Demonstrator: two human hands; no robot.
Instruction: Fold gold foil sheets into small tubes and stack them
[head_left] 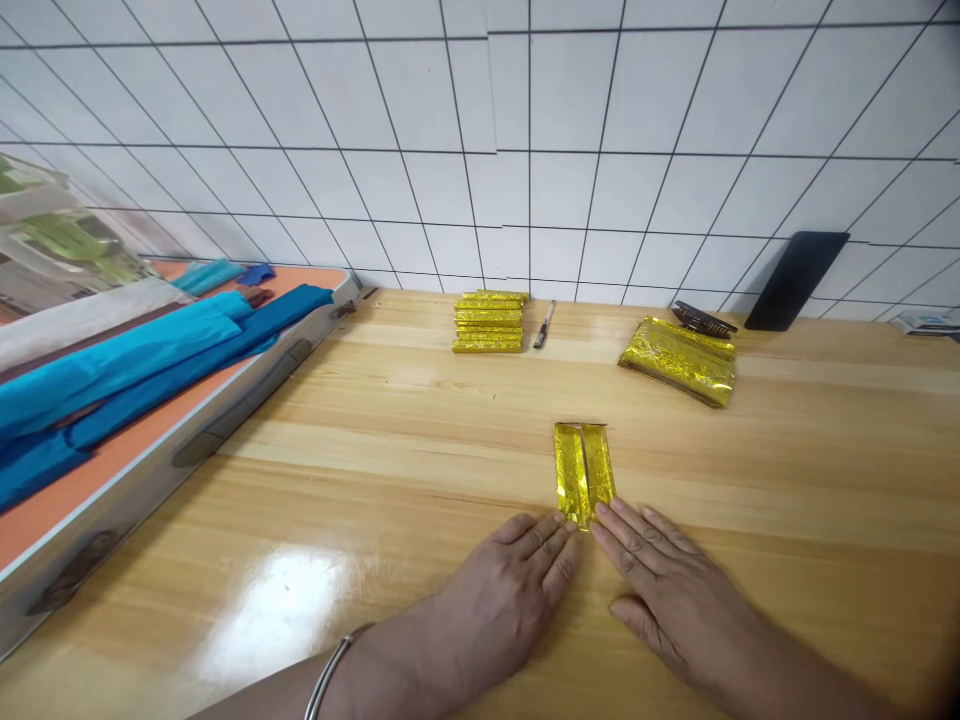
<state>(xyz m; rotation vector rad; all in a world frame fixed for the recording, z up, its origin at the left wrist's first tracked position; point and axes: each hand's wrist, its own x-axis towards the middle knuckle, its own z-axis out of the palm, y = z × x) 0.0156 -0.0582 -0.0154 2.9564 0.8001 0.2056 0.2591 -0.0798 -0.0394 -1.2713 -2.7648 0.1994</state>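
Observation:
A sheet of gold foil paper [571, 470] lies on the wooden table with both long sides folded in, so that their edges run side by side down the middle. My left hand [514, 580] rests its fingertips on the sheet's lower left corner, the fingers stretched forward and thumb tucked out of sight. On the lower right corner, my right hand [660, 570] lays its outstretched fingers flat, thumb apart on the table. Neither hand grips anything. Farther back are a row of rolled gold foil pieces [488, 322] and a stack of gold foil sheets [679, 362].
A pen [545, 325] lies beside the rolls. Behind the stack is a black hair clip [703, 320], and a black phone-like slab [796, 282] leans against the tiled wall [570, 100]. At left, blue folded material [150, 355] lies on an orange surface with a raised edge.

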